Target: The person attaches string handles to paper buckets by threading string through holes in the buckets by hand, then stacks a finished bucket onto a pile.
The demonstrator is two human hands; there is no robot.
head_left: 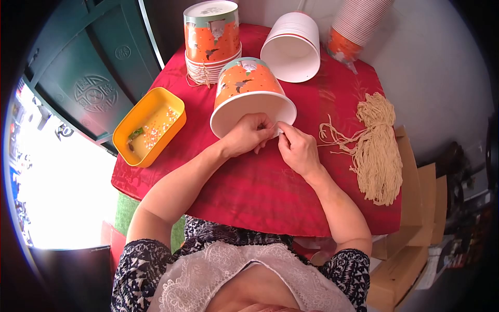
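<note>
An orange patterned paper bucket [248,78] lies tilted on the red cloth, its white open rim facing me. At the rim's lower edge, my left hand [249,134] is closed in a pinch, its fingertips partly inside the opening. My right hand [299,148] pinches close beside it at the rim. Something small and pale shows between the two hands, too small to name. To the right, a bundle of beige cord [382,156] has loose strands reaching towards my right hand.
A yellow tray [176,125] with small beads stands at the left. Behind are a stack of upturned orange buckets [212,39], a stack of white buckets [291,49] lying on its side and a leaning stack [358,26]. Cardboard boxes [410,208] stand right of the red table [249,197].
</note>
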